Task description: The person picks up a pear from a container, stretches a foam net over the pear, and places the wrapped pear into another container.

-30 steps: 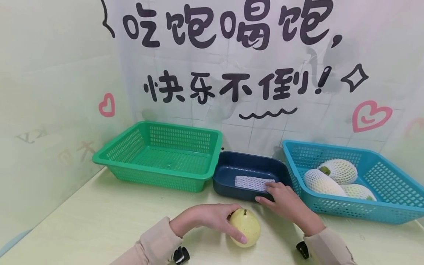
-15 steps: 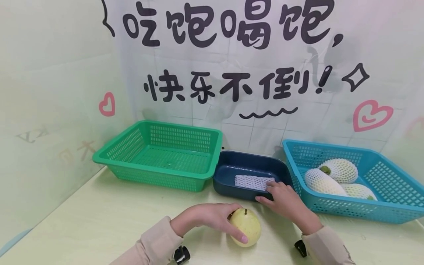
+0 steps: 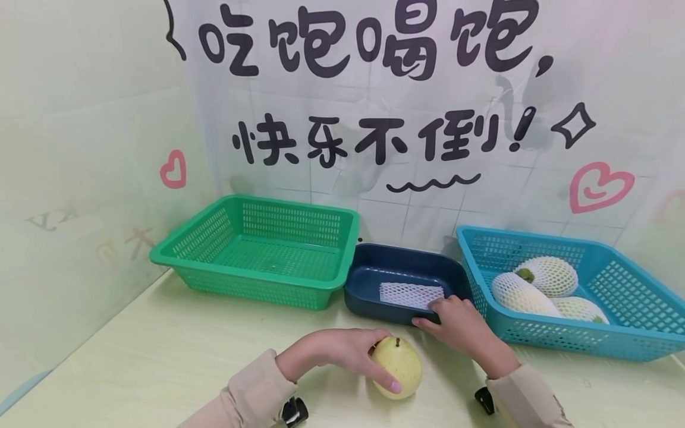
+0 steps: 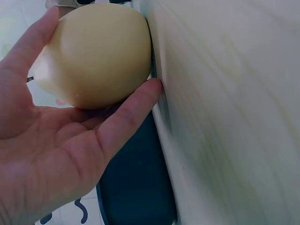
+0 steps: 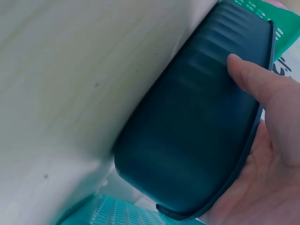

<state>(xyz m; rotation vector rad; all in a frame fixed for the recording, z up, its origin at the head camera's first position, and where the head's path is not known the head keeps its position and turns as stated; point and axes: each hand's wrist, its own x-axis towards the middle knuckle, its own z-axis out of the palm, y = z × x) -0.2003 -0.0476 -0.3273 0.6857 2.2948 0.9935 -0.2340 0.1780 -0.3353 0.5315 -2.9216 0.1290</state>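
In the head view, my left hand [image 3: 350, 356] holds a yellow pear [image 3: 405, 365] upright near the front of the table. Thumb and fingers curve round the left side of the pear [image 4: 101, 56], as the left wrist view shows. My right hand [image 3: 461, 324] grips the front rim of a dark blue tray [image 3: 369, 303]. Its thumb [image 5: 248, 77] lies against the outer wall, while the fingers reach over the rim. A white foam fruit net [image 3: 408, 293] lies flat inside, close to these fingertips. Whether they touch the net is unclear.
To the left of the tray stands a green plastic basket [image 3: 257, 279]. At the right, a blue basket [image 3: 588, 333] holds three pale fruits in white foam nets [image 3: 551, 276]. A wall sheet with black lettering [image 3: 380, 139] rises behind the containers.
The right fingertips have drawn slightly back toward the rim, so more of the net's right end shows. The left hand and the pear have barely moved.
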